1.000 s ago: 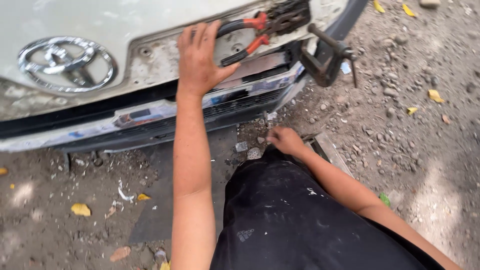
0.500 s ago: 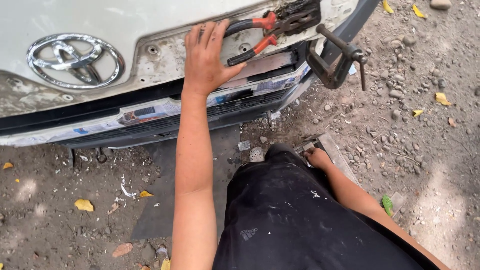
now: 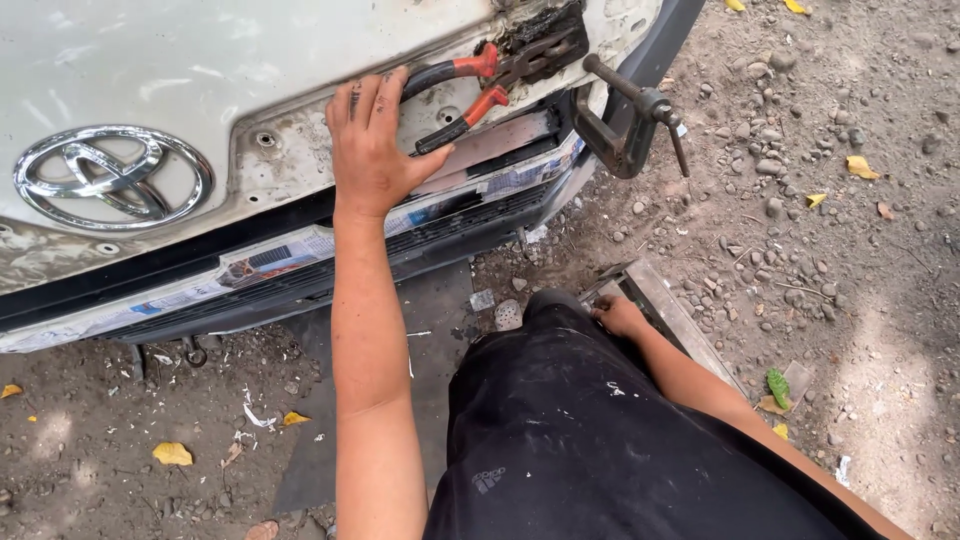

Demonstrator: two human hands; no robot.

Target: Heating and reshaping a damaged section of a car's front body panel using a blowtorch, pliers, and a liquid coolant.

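Chrome oval emblem [image 3: 112, 179] on white panel [image 3: 200, 60], L of left hand [image 3: 375, 150]

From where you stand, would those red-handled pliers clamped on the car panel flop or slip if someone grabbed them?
Probably stiff: the red-handled pliers look like metal, jaws biting the white panel. The left hand rests by their handles. Likely heavyish for their size, and the coated handles should give grip.

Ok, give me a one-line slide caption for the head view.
Left hand flat on white car panel beside red-handled pliers; right hand down at a metal frame on gravel.
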